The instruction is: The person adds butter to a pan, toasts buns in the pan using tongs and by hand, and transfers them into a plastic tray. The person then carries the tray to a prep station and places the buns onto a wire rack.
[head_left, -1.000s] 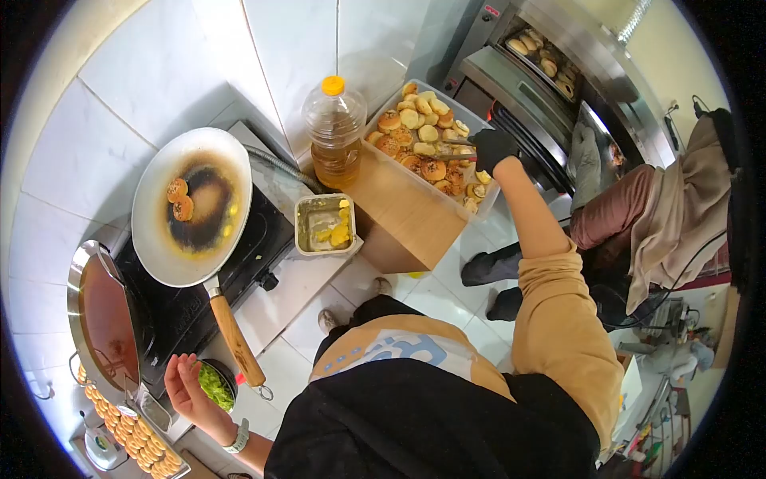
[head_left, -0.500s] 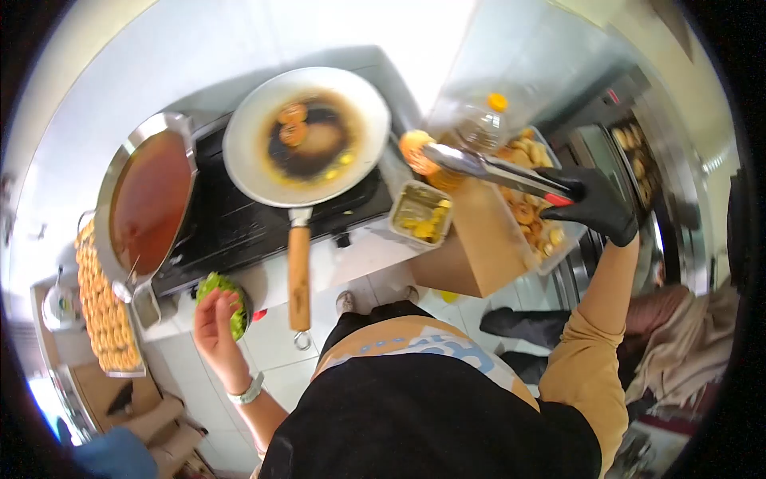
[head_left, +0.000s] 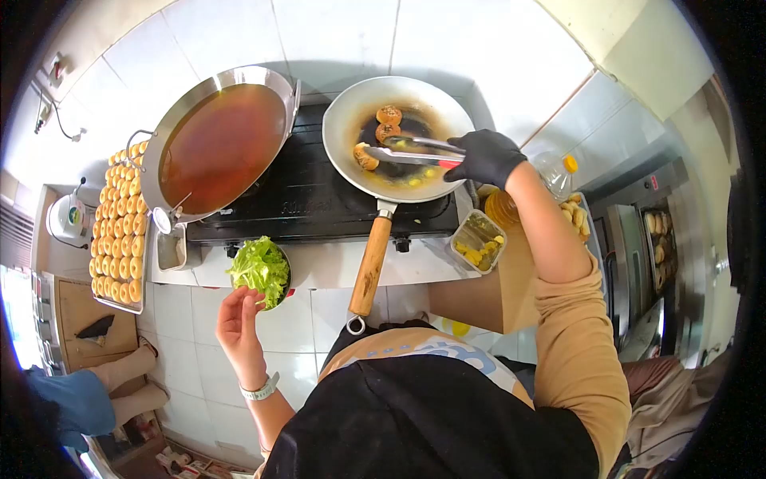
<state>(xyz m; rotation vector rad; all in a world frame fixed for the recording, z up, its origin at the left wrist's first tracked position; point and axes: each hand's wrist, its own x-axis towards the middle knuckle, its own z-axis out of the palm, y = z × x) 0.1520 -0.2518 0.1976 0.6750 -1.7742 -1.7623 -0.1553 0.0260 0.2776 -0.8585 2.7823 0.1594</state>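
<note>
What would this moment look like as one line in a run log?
right hand: gloved, holding tongs | bun: at tong tips, inside pan | left hand: ungloved, near lettuce

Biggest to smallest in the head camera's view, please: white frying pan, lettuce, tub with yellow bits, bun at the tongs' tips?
White frying pan
Lettuce and tub: too alike to rank
Bun

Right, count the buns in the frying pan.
3: one bun toward the back of the frying pan, another bun in front, the third bun at the tongs' tips. Tongs may hide more.
</note>
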